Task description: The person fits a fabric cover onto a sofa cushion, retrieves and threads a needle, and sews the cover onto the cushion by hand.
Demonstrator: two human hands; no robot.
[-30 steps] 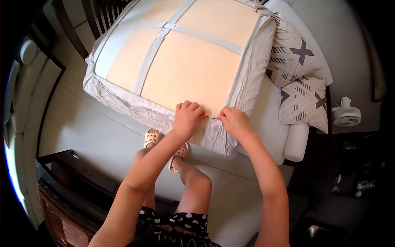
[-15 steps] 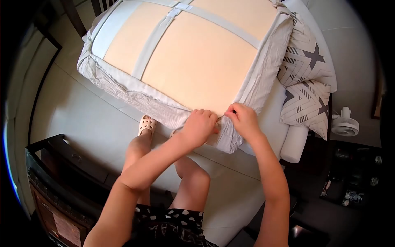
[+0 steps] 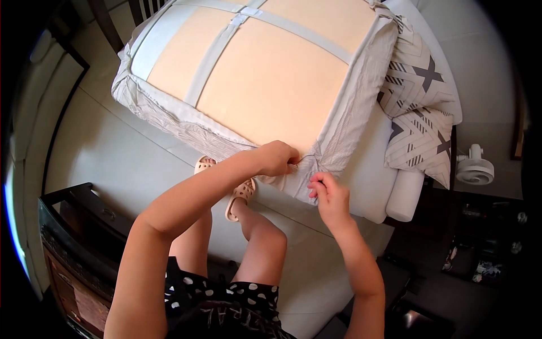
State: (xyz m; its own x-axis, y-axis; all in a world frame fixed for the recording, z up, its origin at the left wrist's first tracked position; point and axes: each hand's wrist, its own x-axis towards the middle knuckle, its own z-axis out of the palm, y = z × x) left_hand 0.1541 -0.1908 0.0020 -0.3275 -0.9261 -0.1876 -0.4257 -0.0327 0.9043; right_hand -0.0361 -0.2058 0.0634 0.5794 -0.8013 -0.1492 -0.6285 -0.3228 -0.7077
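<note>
A thick peach-coloured foam mattress (image 3: 271,82) lies with a grey striped fabric cover (image 3: 189,127) gathered around its edges. Pale straps (image 3: 212,59) cross over the foam. At the near corner, my left hand (image 3: 276,157) is closed on the cover's edge, its fingertips partly hidden. Just right of and below that corner, my right hand (image 3: 330,196) is curled in a pinch over the hanging fabric. What it holds, if anything, is not visible. Bunched folds of the cover lie between the two hands.
Patterned pillows (image 3: 420,141) and a white bolster (image 3: 404,195) rest on the white bed surface at right. A small white fan (image 3: 474,169) stands beyond. A dark wooden drawer cabinet (image 3: 84,237) is at lower left. My feet in beige clogs (image 3: 241,198) are below the mattress edge.
My right hand has come away from the foam's corner, moving down toward me. My left hand has shifted slightly up and stays at the corner. Bunched cover fabric now shows between them.
</note>
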